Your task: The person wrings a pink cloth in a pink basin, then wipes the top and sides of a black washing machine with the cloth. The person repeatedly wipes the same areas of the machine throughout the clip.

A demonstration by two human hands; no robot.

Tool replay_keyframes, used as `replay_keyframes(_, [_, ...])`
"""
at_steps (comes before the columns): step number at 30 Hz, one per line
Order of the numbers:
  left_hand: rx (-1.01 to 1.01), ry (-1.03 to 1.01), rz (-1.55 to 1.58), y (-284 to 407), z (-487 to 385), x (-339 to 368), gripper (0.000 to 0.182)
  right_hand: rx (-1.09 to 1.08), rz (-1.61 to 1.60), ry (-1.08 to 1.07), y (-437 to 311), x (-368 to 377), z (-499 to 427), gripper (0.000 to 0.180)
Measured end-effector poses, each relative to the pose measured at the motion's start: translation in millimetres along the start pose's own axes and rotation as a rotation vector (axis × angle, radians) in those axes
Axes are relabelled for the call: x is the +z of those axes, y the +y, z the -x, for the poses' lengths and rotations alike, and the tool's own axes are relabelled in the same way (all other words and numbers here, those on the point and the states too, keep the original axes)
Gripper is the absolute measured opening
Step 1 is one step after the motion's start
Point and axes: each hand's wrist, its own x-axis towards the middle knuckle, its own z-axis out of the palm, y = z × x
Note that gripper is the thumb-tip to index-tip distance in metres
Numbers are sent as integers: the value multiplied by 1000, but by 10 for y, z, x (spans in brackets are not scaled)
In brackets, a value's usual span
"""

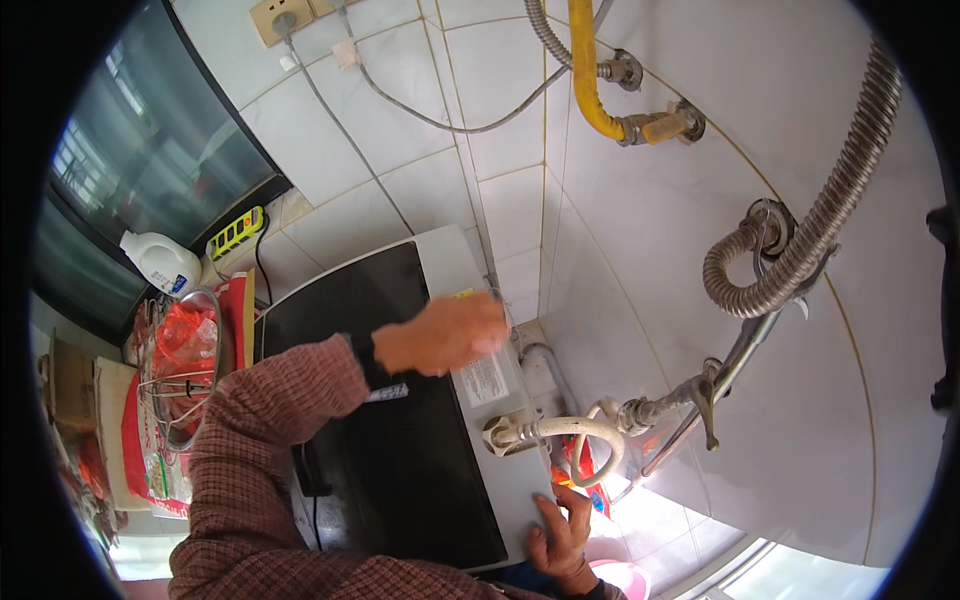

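Note:
A top-loading washing machine with a white top frame (484, 487) and a dark lid (405, 457) stands before me. My left hand (446, 334), blurred, is over the machine's rear panel and the lid's edge; its fingers look curled, and whether they hold anything is hidden. Under it a printed label (485, 380) is partly visible. My right hand (561, 534) touches the rear edge of the frame near the corner, fingers bent and apart. Between the hands, a white inlet hose (600, 427) loops from the machine's inlet fitting (498, 435) to a wall tap (637, 415).
Left of the machine are a metal basket (216, 330) with red plastic bags, a white jug (161, 259) and a green power strip (237, 234). A corrugated metal hose (847, 180) and a yellow pipe (583, 67) run along the tiled wall. A pink basin (634, 577) is at lower right.

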Motion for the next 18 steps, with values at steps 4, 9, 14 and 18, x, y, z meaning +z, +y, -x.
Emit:
replay_keyframes(4, [-44, 100, -138, -315, -90, -123, 19, 3, -10, -10, 10, -6, 12, 50])
replay_keyframes(9, [-301, 182, -441, -932, -245, -370, 10, -2, -3, 0, 11, 1, 16, 50])
replay_keyframes(14, [-28, 5, -47, -279, -14, -58, 3, -10, -4, -14, 17, -2, -4, 51])
replay_keyframes(18, [-445, -146, 258, -389, -156, -283, 11, -21, -9, -16, 27, -6, 1, 50])
